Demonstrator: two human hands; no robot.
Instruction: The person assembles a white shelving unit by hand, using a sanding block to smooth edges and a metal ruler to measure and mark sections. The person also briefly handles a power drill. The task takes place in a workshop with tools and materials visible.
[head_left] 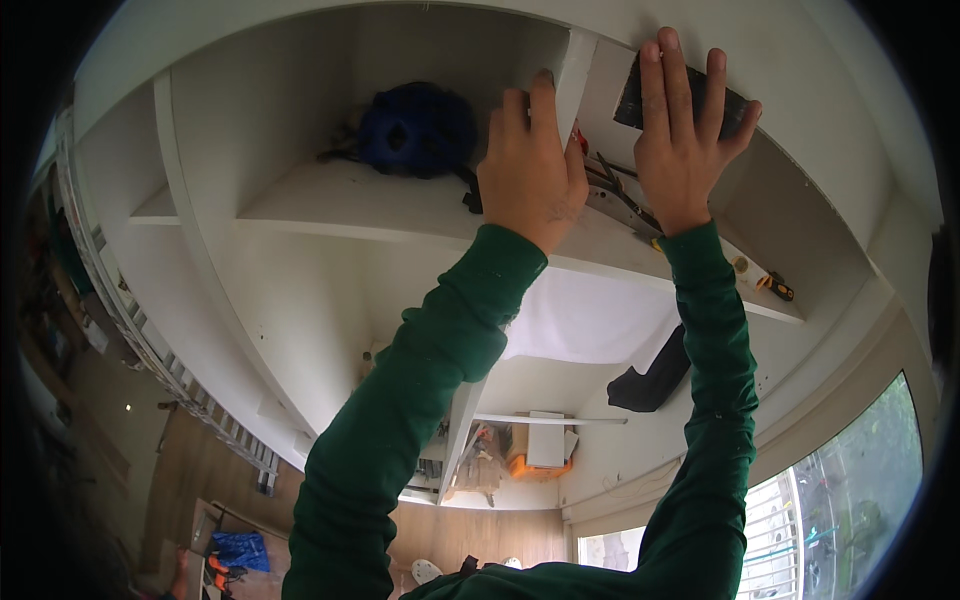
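Note:
My left hand (530,165) is raised to the upright divider (574,75) of a white shelf unit, its fingers closed around the front edge. To its right, my right hand (688,145) lies with fingers stretched over a black sanding block (628,102), pressing it against the white panel (760,60) at the top. The block's underside is hidden. Left of my left hand, a blue helmet (418,130) rests on the shelf (350,205). Behind my right wrist, several tools lie in the right compartment, among them a yellow-and-black-handled tool (776,286).
Below the shelf hang a white cloth (590,315) and a black item (652,378). Lower down are an orange box (540,466) and a white board (546,440). A ladder (190,395) leans at the left. A window (850,480) is at the lower right.

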